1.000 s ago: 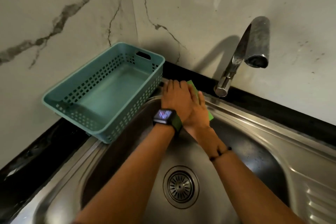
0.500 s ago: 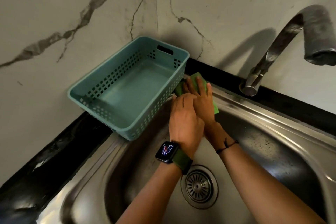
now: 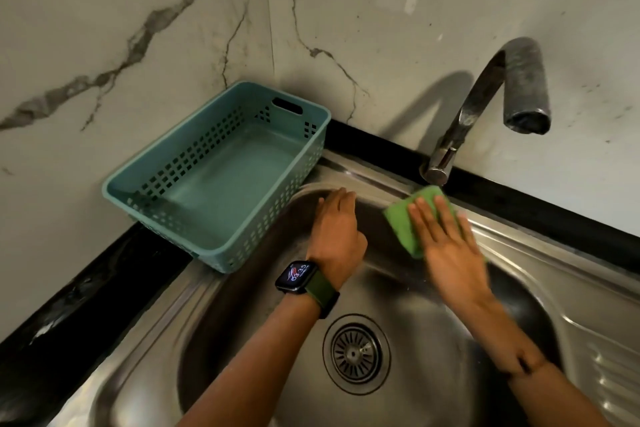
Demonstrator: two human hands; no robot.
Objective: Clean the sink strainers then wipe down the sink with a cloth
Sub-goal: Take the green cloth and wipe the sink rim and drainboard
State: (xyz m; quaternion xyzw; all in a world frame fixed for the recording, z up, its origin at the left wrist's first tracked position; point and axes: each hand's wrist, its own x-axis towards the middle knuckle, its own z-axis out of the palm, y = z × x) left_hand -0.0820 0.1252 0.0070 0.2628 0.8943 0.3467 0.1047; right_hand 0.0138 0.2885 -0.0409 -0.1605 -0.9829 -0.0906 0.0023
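A green cloth [image 3: 403,218] lies against the back wall of the steel sink [image 3: 242,305], just below the tap's base. My right hand [image 3: 446,246] presses flat on it with straight, spread fingers. My left hand [image 3: 337,232], with a watch on its wrist, rests on the sink's back left wall near the rim, fingers lightly bent and holding nothing. The round strainer [image 3: 356,354] sits in the drain at the bottom of the bowl, between my two forearms.
A teal plastic basket [image 3: 145,180] stands on the black counter at the sink's back left corner, overhanging the rim. The curved tap [image 3: 485,94] rises at the back right. Marble walls close the corner. A ribbed draining board [image 3: 609,371] lies to the right.
My hands have parted. The right hand slid the green cloth to the right along the back wall, toward the tap. The left hand stayed near the basket corner.
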